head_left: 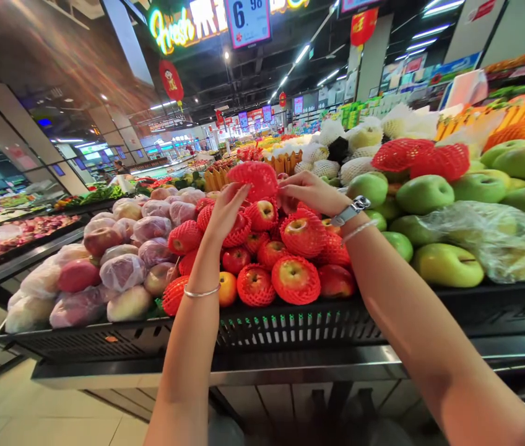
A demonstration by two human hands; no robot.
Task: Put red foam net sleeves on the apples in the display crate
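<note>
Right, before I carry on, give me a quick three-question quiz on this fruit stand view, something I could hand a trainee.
1. Multiple choice: what is the left hand holding?
A) a plastic bag
B) a price sign
C) red netting
2. True or false: the watch is at the wrist of the right hand.
3. Fill the blank: in the picture, the green fruit lies to the ____ of the net-wrapped apples.

Key: 1. C; 2. True; 3. right
</note>
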